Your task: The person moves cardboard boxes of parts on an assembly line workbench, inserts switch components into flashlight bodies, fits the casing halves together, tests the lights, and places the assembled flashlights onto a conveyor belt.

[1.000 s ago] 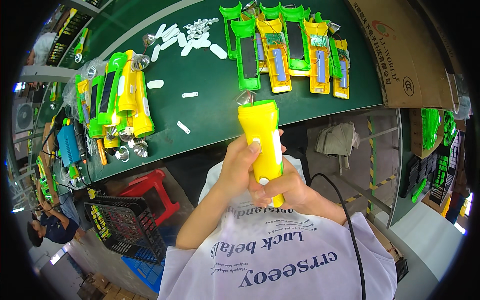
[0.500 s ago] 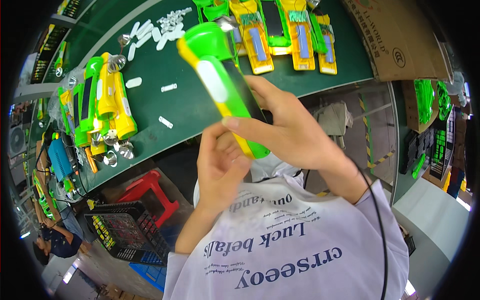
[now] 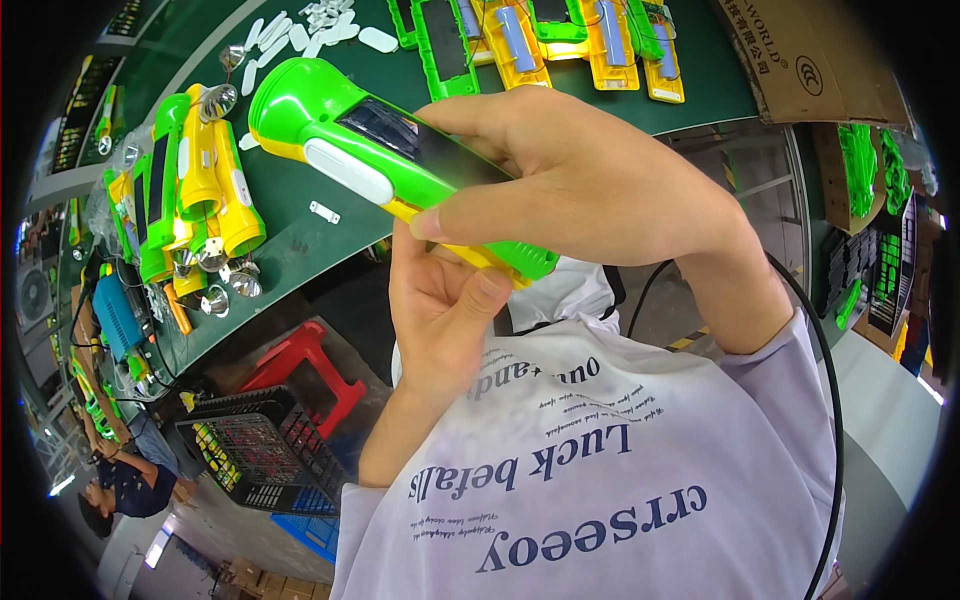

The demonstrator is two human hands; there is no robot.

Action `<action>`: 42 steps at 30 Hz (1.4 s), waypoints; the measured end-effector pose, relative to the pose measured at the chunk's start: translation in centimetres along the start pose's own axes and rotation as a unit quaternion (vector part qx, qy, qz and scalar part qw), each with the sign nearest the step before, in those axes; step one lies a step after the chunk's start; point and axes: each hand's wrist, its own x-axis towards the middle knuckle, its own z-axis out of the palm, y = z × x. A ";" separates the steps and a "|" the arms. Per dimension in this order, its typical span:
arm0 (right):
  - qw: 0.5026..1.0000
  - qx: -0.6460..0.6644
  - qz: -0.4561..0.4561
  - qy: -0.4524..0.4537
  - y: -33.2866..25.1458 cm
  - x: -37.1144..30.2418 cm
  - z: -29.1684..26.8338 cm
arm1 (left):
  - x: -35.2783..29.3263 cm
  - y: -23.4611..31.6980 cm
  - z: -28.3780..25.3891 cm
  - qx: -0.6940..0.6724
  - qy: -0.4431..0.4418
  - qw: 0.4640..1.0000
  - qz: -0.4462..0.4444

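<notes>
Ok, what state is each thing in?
Green-and-yellow plastic flashlight: tilted; lit or not unclear.
Right hand: gripping it.
Left hand: half-curled at its lower end.
Yellow plastic housings with blue cells: open, insides exposed.
White oval plastic pieces: loose, strewn.
Silver bowl-shaped reflectors: unseated.

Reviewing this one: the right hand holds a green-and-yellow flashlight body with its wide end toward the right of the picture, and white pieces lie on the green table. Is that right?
Not quite: in the head view, the wide end of the green-and-yellow flashlight body points to the upper left. The right hand and white pieces are as stated.
</notes>
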 end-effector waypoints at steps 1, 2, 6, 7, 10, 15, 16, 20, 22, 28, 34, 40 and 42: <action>1.000 0.008 0.005 -0.006 -0.1 0.1 0.0 | 0.0 0.1 0.1 -0.001 0.001 1.000 0.001; 1.000 0.009 0.004 -0.008 -0.1 0.1 0.0 | -0.1 0.1 0.2 -0.003 0.007 1.000 -0.002; 0.999 0.014 -0.035 0.031 0.7 0.2 1.6 | -0.3 -0.1 -0.8 -0.064 0.002 0.998 0.029; 0.992 0.036 -0.083 0.086 1.2 -0.1 2.4 | -0.2 -0.1 -1.1 -0.067 -0.006 0.997 0.031; 0.990 0.064 -0.081 0.095 1.9 -0.3 3.4 | 0.2 -0.2 -2.1 -0.054 -0.025 0.998 0.032; 0.996 0.050 -0.059 0.047 1.3 -0.5 2.0 | -0.3 0.8 -1.8 -0.056 -0.011 0.998 -0.026; 0.996 0.055 -0.056 0.047 0.5 -0.5 1.4 | -0.5 0.9 -1.5 -0.054 -0.008 0.998 -0.031; 0.999 0.014 -0.024 -0.034 -0.5 -0.4 0.2 | -0.8 0.3 -0.8 -0.063 0.022 0.998 0.016; 0.998 0.013 -0.057 -0.034 -0.5 -0.6 0.2 | -1.6 0.4 -0.7 -0.078 0.019 0.996 0.028; 0.952 -0.163 -0.259 -0.027 1.3 -0.6 0.2 | -2.1 0.1 -0.5 -0.025 -0.026 0.996 0.086; 0.979 -0.062 -0.186 -0.056 1.2 -0.3 0.6 | -3.9 -1.9 -2.2 0.111 0.132 0.975 0.142; 0.992 0.049 -0.084 -0.079 0.4 -0.6 0.2 | -3.6 -3.5 -3.9 0.099 0.155 0.964 0.190; 0.990 0.085 -0.054 -0.096 -0.5 -0.8 0.4 | -3.9 -1.4 -2.3 0.048 0.110 0.986 0.113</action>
